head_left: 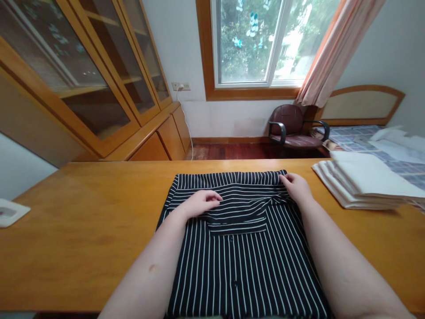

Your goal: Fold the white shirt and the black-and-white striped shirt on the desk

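Note:
A black shirt with thin white stripes (245, 257) lies spread on the wooden table (83, 221), buttons and a chest pocket facing up, its far part folded over in a crosswise band. My left hand (201, 202) rests on the left of that folded band with fingers curled loosely, pressing the cloth down. My right hand (296, 186) sits at the band's far right corner, its fingertips bent onto the fabric edge. Both forearms reach in from the near edge along the shirt's sides.
A stack of folded white cloths (361, 184) lies at the table's right. A white object (9, 212) sits at the left edge. Beyond the table are a wooden glass-door cabinet (99, 75), a dark red armchair (294, 126), a window and a bed (372, 133).

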`<state>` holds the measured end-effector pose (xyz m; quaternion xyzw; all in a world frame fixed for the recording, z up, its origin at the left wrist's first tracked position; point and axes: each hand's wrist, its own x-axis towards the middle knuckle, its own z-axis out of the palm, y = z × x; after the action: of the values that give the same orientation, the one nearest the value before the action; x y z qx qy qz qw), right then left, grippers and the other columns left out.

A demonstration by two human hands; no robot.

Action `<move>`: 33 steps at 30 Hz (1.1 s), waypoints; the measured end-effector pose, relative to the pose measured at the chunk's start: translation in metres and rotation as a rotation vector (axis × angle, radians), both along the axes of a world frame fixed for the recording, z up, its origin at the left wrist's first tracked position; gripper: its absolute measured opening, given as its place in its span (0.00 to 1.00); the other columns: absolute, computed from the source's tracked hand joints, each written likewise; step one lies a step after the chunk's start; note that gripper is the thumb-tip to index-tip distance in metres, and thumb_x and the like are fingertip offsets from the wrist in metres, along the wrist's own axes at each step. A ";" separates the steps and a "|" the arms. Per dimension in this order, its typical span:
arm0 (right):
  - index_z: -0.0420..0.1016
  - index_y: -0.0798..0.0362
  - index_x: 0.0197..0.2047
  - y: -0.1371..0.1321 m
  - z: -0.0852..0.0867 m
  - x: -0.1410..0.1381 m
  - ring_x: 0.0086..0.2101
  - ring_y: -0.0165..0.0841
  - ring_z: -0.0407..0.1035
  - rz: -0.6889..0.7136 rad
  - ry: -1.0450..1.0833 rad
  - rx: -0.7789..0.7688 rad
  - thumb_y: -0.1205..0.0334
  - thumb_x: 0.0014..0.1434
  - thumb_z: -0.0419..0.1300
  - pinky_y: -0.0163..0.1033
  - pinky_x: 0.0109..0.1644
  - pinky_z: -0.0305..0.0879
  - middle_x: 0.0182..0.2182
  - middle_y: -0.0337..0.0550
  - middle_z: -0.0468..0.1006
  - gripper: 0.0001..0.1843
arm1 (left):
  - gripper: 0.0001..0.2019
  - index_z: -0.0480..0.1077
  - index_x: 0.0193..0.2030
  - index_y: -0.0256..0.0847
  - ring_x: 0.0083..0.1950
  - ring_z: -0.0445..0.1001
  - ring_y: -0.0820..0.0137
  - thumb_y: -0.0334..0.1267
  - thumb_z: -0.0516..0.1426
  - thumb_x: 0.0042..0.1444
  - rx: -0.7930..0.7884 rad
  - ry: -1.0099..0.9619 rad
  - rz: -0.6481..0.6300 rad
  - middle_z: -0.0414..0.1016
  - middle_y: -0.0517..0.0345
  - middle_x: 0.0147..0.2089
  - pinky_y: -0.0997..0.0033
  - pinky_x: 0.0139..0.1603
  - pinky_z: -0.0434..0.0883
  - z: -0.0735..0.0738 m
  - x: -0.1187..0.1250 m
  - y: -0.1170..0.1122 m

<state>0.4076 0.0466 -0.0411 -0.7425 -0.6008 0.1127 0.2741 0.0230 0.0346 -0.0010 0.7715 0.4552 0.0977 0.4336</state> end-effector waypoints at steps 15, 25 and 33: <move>0.74 0.56 0.39 0.011 -0.015 0.008 0.35 0.40 0.69 -0.264 0.188 0.128 0.49 0.55 0.52 0.41 0.41 0.63 0.35 0.51 0.77 0.20 | 0.19 0.70 0.49 0.37 0.50 0.73 0.58 0.46 0.52 0.57 0.292 0.238 1.016 0.75 0.44 0.49 0.61 0.51 0.68 -0.049 -0.090 0.059; 0.68 0.55 0.56 0.015 -0.017 0.011 0.45 0.43 0.69 -0.243 0.112 -0.023 0.57 0.54 0.56 0.44 0.47 0.63 0.45 0.55 0.75 0.26 | 0.20 0.69 0.53 0.44 0.50 0.73 0.69 0.29 0.51 0.54 0.470 0.040 0.947 0.75 0.55 0.48 0.71 0.53 0.67 -0.048 -0.088 0.056; 0.74 0.51 0.52 0.012 -0.018 0.019 0.37 0.40 0.72 -0.149 0.116 -0.133 0.64 0.52 0.54 0.42 0.42 0.65 0.40 0.49 0.78 0.23 | 0.22 0.68 0.56 0.40 0.57 0.68 0.64 0.29 0.48 0.55 0.427 0.171 0.927 0.72 0.52 0.55 0.65 0.59 0.63 -0.058 -0.098 0.063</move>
<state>0.4262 0.0585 -0.0587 -0.7938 -0.5183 0.1742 0.2663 -0.0754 0.0980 -0.0589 0.5653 0.7530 0.3069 0.1390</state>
